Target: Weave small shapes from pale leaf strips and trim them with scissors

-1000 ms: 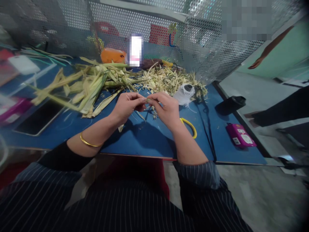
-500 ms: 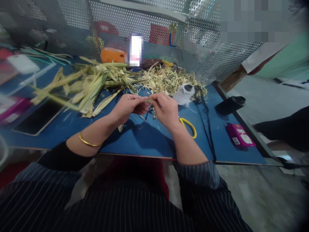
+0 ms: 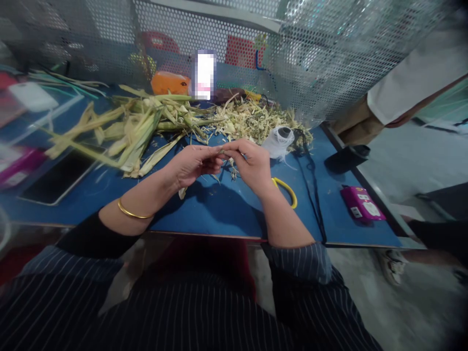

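Observation:
My left hand (image 3: 190,165) and my right hand (image 3: 252,165) meet above the blue table, fingertips pinched together. Between them is a thin, greenish piece of plant strip (image 3: 222,151), mostly hidden by the fingers. Behind my left hand lies a pile of long, dry, pale-green leaves (image 3: 141,134). Beyond my right hand spreads a heap of shredded plant scraps (image 3: 256,119). A cone of white thread (image 3: 276,143) stands just past my right hand. The yellow handle (image 3: 288,190) of a tool, probably scissors, shows beside my right wrist.
A dark phone (image 3: 60,180) lies at the left. On the right are a black cord (image 3: 314,195), a black cylinder (image 3: 345,159) and a purple pack (image 3: 361,202). An orange pack (image 3: 170,84) sits before the perforated metal panel (image 3: 175,24). People stand past the table's right edge.
My hands stay in nearly the same place, with the fingers shifted slightly around the strip. At the right, a person in a light top has come further into view, and a shoe now shows.

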A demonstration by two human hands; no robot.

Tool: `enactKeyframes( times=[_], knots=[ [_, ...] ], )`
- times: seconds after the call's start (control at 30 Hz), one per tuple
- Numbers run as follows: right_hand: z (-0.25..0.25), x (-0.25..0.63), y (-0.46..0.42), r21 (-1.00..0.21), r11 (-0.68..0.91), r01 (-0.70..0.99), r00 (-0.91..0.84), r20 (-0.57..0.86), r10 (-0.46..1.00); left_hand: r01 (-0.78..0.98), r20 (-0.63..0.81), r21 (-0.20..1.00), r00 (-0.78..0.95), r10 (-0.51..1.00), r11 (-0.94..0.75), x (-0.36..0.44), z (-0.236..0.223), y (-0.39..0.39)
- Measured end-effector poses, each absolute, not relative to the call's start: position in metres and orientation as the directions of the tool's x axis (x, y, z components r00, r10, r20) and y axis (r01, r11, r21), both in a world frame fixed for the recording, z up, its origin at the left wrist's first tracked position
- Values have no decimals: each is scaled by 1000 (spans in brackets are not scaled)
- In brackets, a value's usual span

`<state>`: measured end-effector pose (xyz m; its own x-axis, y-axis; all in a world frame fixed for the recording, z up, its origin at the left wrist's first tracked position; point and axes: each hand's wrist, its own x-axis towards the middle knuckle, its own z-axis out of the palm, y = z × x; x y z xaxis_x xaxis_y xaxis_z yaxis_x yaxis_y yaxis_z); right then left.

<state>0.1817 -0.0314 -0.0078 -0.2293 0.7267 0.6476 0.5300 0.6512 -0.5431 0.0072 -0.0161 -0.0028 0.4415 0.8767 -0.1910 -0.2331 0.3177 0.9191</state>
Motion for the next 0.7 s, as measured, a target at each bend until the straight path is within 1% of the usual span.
enactKeyframes(
  times=[0.2, 0.33, 0.47, 0.57, 0.7],
  knots=[
    [-7, 180, -33, -689, 573, 443, -135, 581, 803, -210, -206, 929, 390, 897, 304, 9, -4, -16],
    [-6, 180, -31, -745, 548, 380, -116, 549, 828, -225, -132, 952, 315, 940, 209, 11, -6, -18],
    [-8, 179, -30, -813, 508, 284, -93, 504, 859, -237, -81, 960, 283, 956, 152, 12, -9, -19],
    [-8, 177, -30, -832, 471, 294, -46, 480, 876, -214, -46, 972, 245, 968, 100, 12, -9, -20],
    [-8, 176, -30, -855, 434, 285, -23, 447, 894, -193, 44, 981, 173, 984, -10, 15, -7, -23]
  ],
)
